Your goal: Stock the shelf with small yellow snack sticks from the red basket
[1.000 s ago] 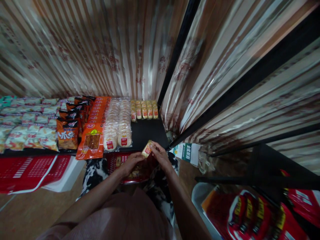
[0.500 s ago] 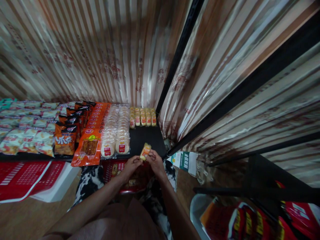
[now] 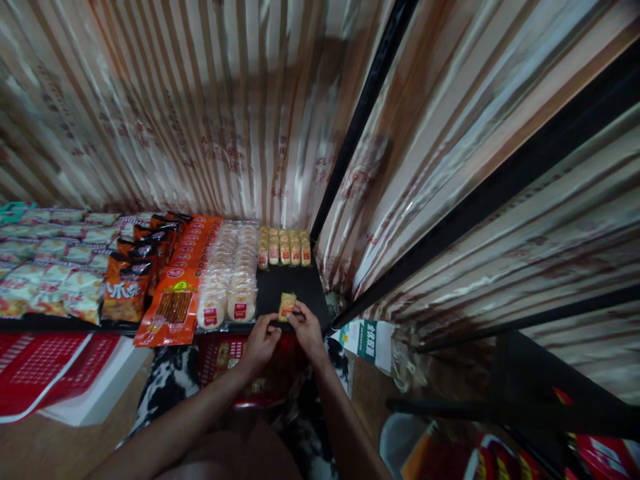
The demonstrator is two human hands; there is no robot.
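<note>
The right hand (image 3: 304, 328) is pinching a small, yellow, rectangular wrapped packet with a red label (image 3: 287, 304), gripping it low on its right side, apparently so that most of its face is showing. The left hand (image 3: 263, 341) is curling its fingers at the packet's lower left corner, perhaps for steadying; whether its grip is closing on the wrapper, I cannot tell. The packet is sitting over the front of a flat black shelf (image 3: 296, 283), though contact is unclear. Behind it, short columns of matching yellow packets (image 3: 285, 248) are standing side by side, labels facing forward, likely for easy reading. Beside them, clear-wrapped round white crackers (image 3: 241, 297) are forming longer rows, overlapping front to back, seemingly to save room.
</note>
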